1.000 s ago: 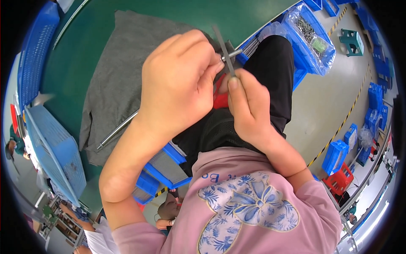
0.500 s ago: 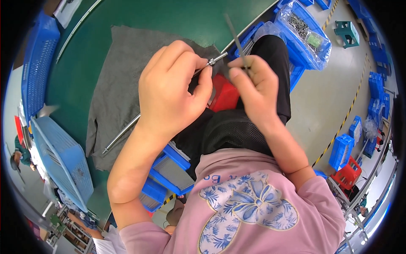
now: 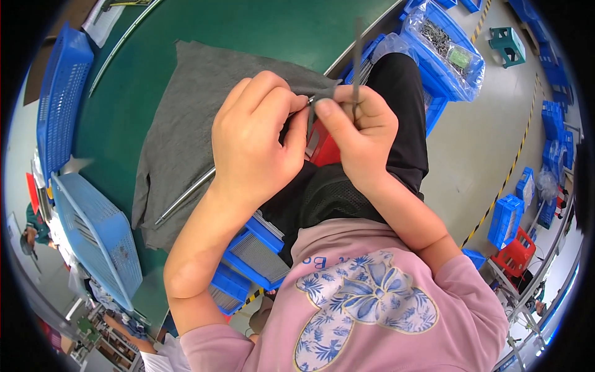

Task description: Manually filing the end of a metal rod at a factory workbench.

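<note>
My left hand [image 3: 257, 139] is closed in a pinch around a slim, shiny metal rod [image 3: 186, 195], which slants from lower left up between the two hands. At the rod's upper end, my right hand [image 3: 369, 133] presses thumb and forefinger on a small dark-grey piece [image 3: 323, 95] that looks like cloth. That piece covers the rod's tip. A thin grey stick [image 3: 357, 59] also stands up from the right hand's fingers, blurred by motion. Beneath the rod and left hand, a grey cloth [image 3: 180, 118] lies spread on the green table.
Blue perforated baskets [image 3: 62, 105] stand at the left. A blue bin [image 3: 458, 77] with bagged metal parts is at upper right, near my leg. Blue trays of rods [image 3: 254, 254] sit below the table edge. A long curved-looking rod [image 3: 118, 37] lies on the green table [image 3: 248, 31].
My right hand has moved left, bringing the grey piece onto the rod's tip, which was bare before. The thin stick has swung more upright. My left hand keeps its pinch.
</note>
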Tool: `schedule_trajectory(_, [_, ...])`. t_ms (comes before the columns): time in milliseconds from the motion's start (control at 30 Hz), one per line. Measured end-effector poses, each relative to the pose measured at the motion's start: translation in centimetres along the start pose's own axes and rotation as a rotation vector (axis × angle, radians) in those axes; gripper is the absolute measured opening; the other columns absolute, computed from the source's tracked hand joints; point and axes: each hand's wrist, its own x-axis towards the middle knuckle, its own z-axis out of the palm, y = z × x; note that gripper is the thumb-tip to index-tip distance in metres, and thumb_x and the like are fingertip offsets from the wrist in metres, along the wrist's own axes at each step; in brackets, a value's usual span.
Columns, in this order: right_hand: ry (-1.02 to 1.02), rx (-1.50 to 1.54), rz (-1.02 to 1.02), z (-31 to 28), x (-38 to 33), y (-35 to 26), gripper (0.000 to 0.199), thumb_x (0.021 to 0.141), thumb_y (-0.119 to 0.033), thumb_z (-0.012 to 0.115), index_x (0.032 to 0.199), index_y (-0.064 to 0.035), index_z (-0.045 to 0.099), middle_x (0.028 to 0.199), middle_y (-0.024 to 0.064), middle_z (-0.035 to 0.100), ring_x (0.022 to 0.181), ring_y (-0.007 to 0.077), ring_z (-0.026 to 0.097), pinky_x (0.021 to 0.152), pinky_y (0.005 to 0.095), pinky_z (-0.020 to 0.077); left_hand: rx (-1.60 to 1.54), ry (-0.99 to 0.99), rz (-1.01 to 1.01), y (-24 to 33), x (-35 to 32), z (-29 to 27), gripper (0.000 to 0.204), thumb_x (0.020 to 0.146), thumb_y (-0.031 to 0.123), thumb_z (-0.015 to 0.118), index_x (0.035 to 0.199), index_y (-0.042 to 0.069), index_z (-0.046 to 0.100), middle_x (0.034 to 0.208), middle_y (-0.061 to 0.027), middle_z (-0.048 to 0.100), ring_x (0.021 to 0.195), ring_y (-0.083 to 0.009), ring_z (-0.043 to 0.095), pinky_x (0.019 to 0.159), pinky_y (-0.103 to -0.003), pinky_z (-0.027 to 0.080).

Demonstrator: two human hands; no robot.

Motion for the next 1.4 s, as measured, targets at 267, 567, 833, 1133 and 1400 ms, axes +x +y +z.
schedule_trajectory(267, [0.009,-0.332,-0.222,-0.6,1.1,0.3,0.014,0.072,-0.001,0.072,0.081,-0.0012,0.062,0.046,-0.0049,0.033,0.042,0.0007,0.031,0.04,0.0192,0.0255,-0.03,-0.028,-0.036,0.1,0.1,-0.3,0.016,0.061,-0.004,0.068,0.07,0.002,0.057,0.071,-0.0074,0.054,0.062,-0.0261,0.053,0.054,-0.035,0.043])
schedule_trajectory(567, [-0.058,-0.298,-0.148,-0.8,1.5,-0.7,0.016,0.071,0.0,0.071,0.082,-0.0013,0.06,0.047,-0.007,0.032,0.042,-0.0001,0.031,0.041,0.0184,0.0255,-0.06,-0.043,-0.057,-0.1,0.1,-0.3,0.016,0.061,-0.004,0.068,0.07,0.002,0.056,0.071,-0.0073,0.054,0.062,-0.0265,0.054,0.055,-0.035,0.044])
schedule_trajectory(833, [-0.155,-0.272,-0.027,-1.1,2.8,-0.9,0.017,0.07,-0.002,0.071,0.08,-0.0007,0.057,0.048,-0.0068,0.034,0.045,-0.0003,0.032,0.042,0.019,0.028,-0.043,-0.06,0.001,-0.3,0.4,-0.6,0.016,0.064,-0.011,0.067,0.073,-0.001,0.057,0.07,-0.0087,0.054,0.059,-0.0224,0.054,0.05,-0.03,0.042])
schedule_trajectory(1133, [-0.004,-0.392,-0.293,-0.7,2.1,0.8,0.017,0.07,-0.001,0.072,0.076,-0.0013,0.056,0.048,-0.0072,0.034,0.046,-0.0004,0.031,0.042,0.0192,0.0277,0.012,0.002,0.008,-0.9,0.5,-0.4,0.014,0.063,-0.005,0.066,0.068,0.001,0.055,0.07,-0.0078,0.053,0.062,-0.0269,0.053,0.054,-0.035,0.043])
schedule_trajectory(1400, [0.001,0.035,0.111,-1.7,0.5,-0.2,0.008,0.09,-0.006,0.057,0.088,0.0015,0.055,0.055,-0.0067,0.04,0.05,-0.0005,0.035,0.047,0.0179,0.0282,0.001,0.028,-0.103,-0.5,0.0,-0.6,0.014,0.065,-0.004,0.068,0.07,0.002,0.057,0.069,-0.007,0.053,0.061,-0.0263,0.053,0.054,-0.035,0.042])
